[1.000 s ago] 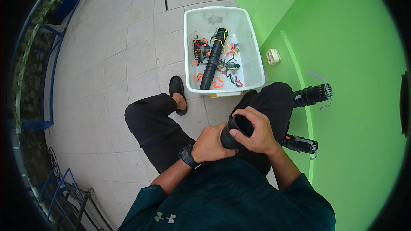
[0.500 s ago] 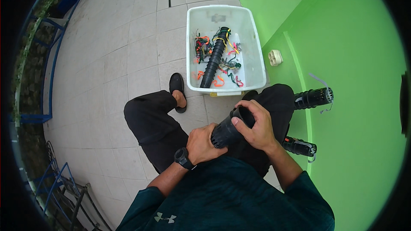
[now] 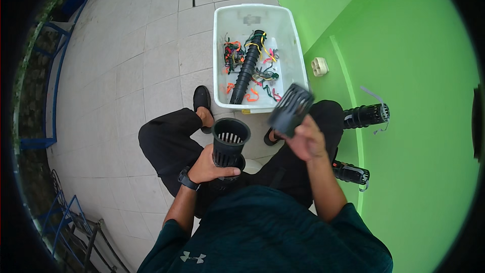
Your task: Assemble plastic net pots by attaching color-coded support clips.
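The left grip (image 3: 206, 166) clasps a slotted black cup (image 3: 230, 132), mouth up; the right grip (image 3: 307, 140) grasps a 2nd cup (image 3: 291, 108), tilted, by the near right corner of a tub (image 3: 220, 25). A careless swing could catch its rim, knocking the 2nd cup loose.

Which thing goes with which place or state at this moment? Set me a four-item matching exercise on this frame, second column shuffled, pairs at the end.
Column one
1. Left hand
2. Right hand
3. White plastic bin
4. Black wristwatch

Column two
A. On the left wrist
B. Gripping a blurred black cup, its slotted side showing, near the bin's near edge
C. On the tiled floor, with coloured strips and a ridged black stack inside
D. Gripping a slotted black cup, its open mouth facing the camera

Pairs: 1-D, 2-B, 3-C, 4-A
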A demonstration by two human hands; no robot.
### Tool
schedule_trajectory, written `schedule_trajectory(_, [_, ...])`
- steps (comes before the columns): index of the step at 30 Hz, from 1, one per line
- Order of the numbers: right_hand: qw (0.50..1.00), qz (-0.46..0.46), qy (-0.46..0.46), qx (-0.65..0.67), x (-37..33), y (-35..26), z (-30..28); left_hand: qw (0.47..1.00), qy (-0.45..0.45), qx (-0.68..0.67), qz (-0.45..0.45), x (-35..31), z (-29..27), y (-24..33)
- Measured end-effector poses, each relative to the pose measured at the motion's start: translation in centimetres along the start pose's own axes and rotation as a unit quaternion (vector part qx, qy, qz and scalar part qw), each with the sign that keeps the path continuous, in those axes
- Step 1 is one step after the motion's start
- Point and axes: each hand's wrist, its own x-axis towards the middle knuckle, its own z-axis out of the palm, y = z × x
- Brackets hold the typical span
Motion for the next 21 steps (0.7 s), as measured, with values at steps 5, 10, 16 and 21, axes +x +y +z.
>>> schedule_trajectory(5, [0.971,0.116,0.018,-0.21,4.4,6.5,-0.3,0.973,0.184,-0.129,0.055,-0.9,-2.0,-2.3])
schedule_trajectory(10, [0.784,0.22,0.072,-0.576,7.4,13.6,-6.7,0.862,0.303,-0.346,0.214,0.8,-8.8,-1.0])
schedule_trajectory(16, [0.592,0.355,0.027,-0.722,8.9,21.6,-11.4,0.857,0.358,-0.316,0.195,8.7,-19.0,2.9])
schedule_trajectory(21, [0.573,0.198,0.192,-0.772,10.6,30.8,-22.6,0.853,0.334,-0.361,0.173,15.7,-20.1,4.4])
